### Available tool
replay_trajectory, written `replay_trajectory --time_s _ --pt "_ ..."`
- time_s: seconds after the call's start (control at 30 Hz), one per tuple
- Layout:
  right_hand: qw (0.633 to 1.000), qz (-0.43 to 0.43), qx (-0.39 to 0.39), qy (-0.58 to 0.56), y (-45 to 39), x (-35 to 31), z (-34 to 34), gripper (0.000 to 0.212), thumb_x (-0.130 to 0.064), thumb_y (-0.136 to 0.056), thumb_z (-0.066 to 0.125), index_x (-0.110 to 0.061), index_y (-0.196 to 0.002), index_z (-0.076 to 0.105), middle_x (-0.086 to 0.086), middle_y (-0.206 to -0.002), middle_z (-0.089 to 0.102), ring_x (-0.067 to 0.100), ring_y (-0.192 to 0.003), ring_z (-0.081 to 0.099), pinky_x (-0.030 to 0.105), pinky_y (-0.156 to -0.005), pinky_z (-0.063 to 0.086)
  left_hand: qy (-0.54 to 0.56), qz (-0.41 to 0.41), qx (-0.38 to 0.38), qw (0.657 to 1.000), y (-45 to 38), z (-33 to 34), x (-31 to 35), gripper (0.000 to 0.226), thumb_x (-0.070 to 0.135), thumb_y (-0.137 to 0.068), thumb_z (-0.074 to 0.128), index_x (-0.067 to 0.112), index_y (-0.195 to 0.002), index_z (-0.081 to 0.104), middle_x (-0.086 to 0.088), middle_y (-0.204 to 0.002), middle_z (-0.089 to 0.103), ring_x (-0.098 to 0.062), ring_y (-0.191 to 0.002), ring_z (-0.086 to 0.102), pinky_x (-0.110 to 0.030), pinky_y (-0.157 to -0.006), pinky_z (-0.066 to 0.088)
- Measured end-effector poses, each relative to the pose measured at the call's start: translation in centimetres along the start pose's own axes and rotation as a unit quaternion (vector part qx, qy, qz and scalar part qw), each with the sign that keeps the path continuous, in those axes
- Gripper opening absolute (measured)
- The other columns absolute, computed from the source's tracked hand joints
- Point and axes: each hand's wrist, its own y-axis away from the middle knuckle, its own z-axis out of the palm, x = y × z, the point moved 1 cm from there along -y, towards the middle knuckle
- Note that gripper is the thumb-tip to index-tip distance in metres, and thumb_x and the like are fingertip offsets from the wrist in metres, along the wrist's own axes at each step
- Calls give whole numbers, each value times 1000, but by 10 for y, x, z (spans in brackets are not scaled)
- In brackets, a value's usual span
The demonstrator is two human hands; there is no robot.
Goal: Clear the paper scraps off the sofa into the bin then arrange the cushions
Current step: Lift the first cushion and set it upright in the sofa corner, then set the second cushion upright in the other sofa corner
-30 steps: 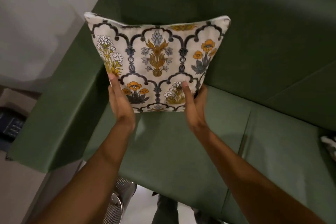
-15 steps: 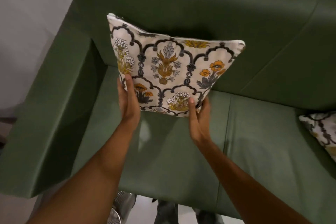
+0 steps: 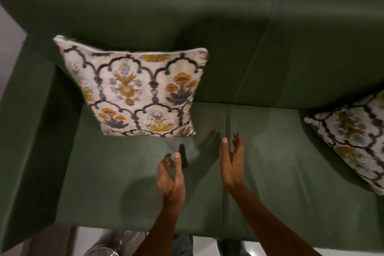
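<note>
A floral cushion [image 3: 135,91], white with dark arches and orange flowers, stands upright against the backrest in the left corner of the green sofa [image 3: 291,151]. My left hand [image 3: 170,176] and my right hand [image 3: 232,164] hover over the seat just in front and to the right of it, fingers apart, holding nothing. A second cushion [image 3: 353,143] of the same pattern lies tilted at the right end of the seat, cut off by the frame edge. No paper scraps show on the seat.
The sofa's left armrest [image 3: 22,131] rises beside the first cushion. A metal mesh bin [image 3: 116,243] stands on the floor below the seat's front edge, by my legs.
Both hands have let go of the left cushion and pulled back toward me and to the right. The cushion now stands on its own, and the view has shifted right.
</note>
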Motion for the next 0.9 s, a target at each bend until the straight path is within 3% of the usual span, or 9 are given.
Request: replay_trajectory --time_s 0.1,0.23,0.37,0.5,0.6,0.73,0.9 --pt "998 30 55 -16 -12 23 -57 82 -68 -102 47 -28 -168 21 5 -176 29 25 -160 34 57 -130 34 -39 61 -85 994 24 54 27 73 83 -89 42 23 -122 66 -3 -121 70 -25 -116 63 -43 -106 48" --pt "985 81 146 -37 -27 51 -141 84 -68 -102 45 -21 -169 22 10 -175 32 30 -159 36 59 -130 33 -99 148 -161 971 51 137 64 92 91 -85 31 21 -138 60 -2 -137 63 -19 -129 55 -27 -109 38" --pt "965 111 224 -77 -47 69 -228 78 -65 -105 43 -25 -169 19 9 -176 29 30 -160 35 58 -130 32 -115 169 -212 956 90 218 102 91 93 -84 34 27 -143 55 1 -144 59 -18 -133 52 -39 -116 40" --pt "933 109 329 -100 -66 85 -312 76 -61 -107 43 -21 -168 21 9 -175 32 28 -160 36 53 -132 30 -128 216 -267 930 141 289 136 82 79 -90 45 20 -147 53 -3 -149 55 -19 -139 48 -39 -119 35" --pt "909 101 381 -137 -74 93 -353 89 -77 -98 42 -17 -163 31 11 -167 42 25 -152 44 50 -128 37 -144 262 -293 908 169 330 157 75 68 -96 50 15 -148 52 -7 -150 54 -22 -140 46 -39 -120 34" --pt "878 95 438 -168 -77 100 -383 114 -96 -81 37 -11 -157 35 13 -158 45 22 -143 49 34 -115 40 -131 286 -323 893 195 371 174 89 80 -89 42 18 -152 47 -6 -156 48 -20 -144 42 -36 -121 32" --pt "856 94 471 -191 -82 110 -414 113 -94 -83 40 -18 -165 27 9 -169 33 20 -153 40 39 -124 37 -111 305 -332 885 204 411 188 93 87 -86 37 24 -154 44 -4 -157 47 -21 -144 42 -40 -120 33"
